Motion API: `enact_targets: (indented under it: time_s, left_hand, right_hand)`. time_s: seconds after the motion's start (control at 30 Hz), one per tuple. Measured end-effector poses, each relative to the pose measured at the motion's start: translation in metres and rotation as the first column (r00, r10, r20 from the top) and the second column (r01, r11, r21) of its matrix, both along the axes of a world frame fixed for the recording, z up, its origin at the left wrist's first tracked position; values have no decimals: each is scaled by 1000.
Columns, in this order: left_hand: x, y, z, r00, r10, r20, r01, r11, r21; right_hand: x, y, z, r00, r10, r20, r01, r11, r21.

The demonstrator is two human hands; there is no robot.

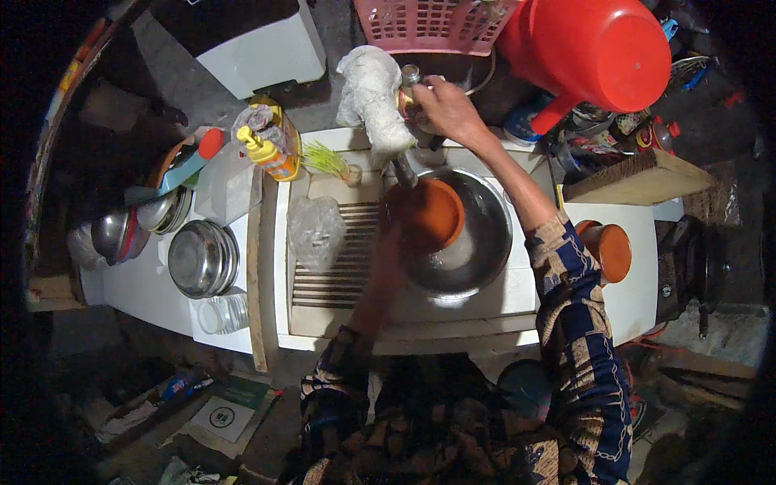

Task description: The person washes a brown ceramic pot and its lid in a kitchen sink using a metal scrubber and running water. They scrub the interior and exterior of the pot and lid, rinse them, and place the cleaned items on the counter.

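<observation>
My right hand (445, 112) reaches over the back of the sink to the tap fittings beside a white cloth wrap (376, 100); what its fingers touch is partly hidden. The dark end of the spout (404, 173) points down over an orange-brown bowl (445, 212). At the bowl's left side, my left hand (394, 233) is dim and in shadow, and it seems to hold the bowl there. Below the bowl stands a large metal basin (494, 242) with some liquid in it, set in the sink (412, 344).
Left of the basin, a clear plastic bag (316, 233) lies on the ribbed drainboard (330, 288). Stacked metal bowls (203, 257) and a yellow pump bottle (273, 154) stand farther left. To the right are a brown pot (609, 253), a wooden board (636, 179) and a red plastic dipper (606, 54).
</observation>
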State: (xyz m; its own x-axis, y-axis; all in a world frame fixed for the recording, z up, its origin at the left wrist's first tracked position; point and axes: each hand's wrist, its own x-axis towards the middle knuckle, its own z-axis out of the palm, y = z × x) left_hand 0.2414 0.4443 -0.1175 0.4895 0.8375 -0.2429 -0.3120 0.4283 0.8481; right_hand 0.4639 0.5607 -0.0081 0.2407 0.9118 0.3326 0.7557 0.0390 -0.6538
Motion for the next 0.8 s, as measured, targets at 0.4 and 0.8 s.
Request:
enact_targets:
  time_s: [0.4, 0.8]
  left_hand:
    - [-8, 14, -2, 994, -23, 109, 7, 989, 149]
    - [-10, 19, -18, 985, 57, 164, -48, 997, -56]
  right_hand:
    - [1, 6, 5, 829, 127, 545, -80, 991, -109]
    - [-2, 17, 3, 848, 39, 529, -16, 999, -47]
